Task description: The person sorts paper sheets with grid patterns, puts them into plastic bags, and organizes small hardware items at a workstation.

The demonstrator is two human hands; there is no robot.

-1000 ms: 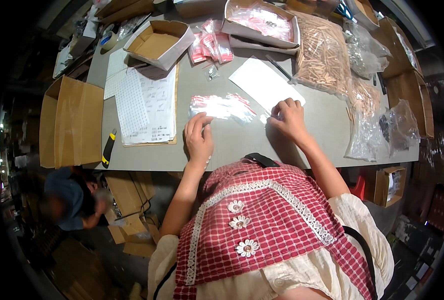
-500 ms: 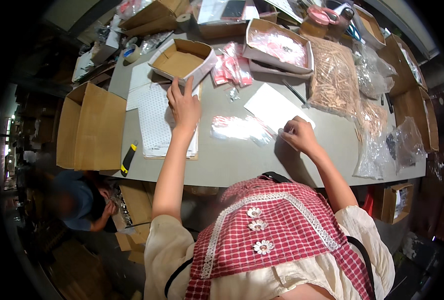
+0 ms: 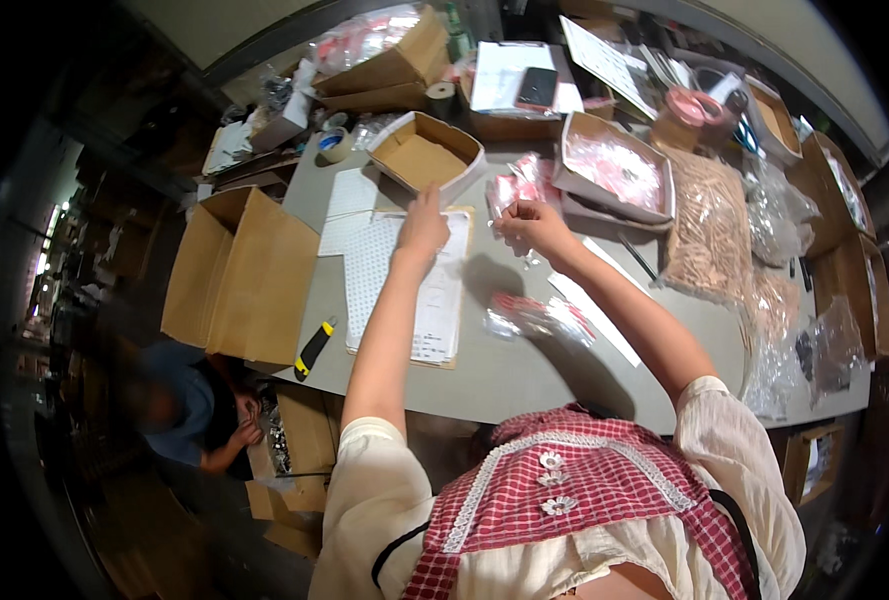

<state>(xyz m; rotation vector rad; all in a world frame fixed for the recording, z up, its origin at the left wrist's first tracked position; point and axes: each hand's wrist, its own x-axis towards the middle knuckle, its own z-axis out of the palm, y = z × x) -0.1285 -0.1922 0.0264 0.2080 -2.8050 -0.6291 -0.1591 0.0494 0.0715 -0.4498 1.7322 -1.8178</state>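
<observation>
My left hand [image 3: 423, 232] rests over the papers on a clipboard [image 3: 461, 232], its outstretched fingers at the near wall of a shallow cardboard box [image 3: 419, 152]. My right hand [image 3: 532, 229] is raised over the table to the right of it, with thumb and fingers pinched together. Whatever lies between those fingertips is too small to make out. Just beyond that hand lies a pile of red-and-white plastic bags [image 3: 530, 180]. Nearer to me, clear bags with red stripes [image 3: 539, 318] are spread on the table, beside a white sheet [image 3: 619, 338] partly hidden under my right forearm.
A yellow-and-black box cutter [image 3: 315, 348] lies by an open carton [image 3: 254, 280] on the left. To the right are a white box of plastic bags [image 3: 614, 172], a pen [image 3: 638, 258] and a large bag of small wooden pieces [image 3: 706, 225]. Another person [image 3: 179, 400] works at lower left.
My right hand has moved from the white sheet, up and left, to near the red-and-white bags. My left hand stays by the cardboard box. The whole view has shifted.
</observation>
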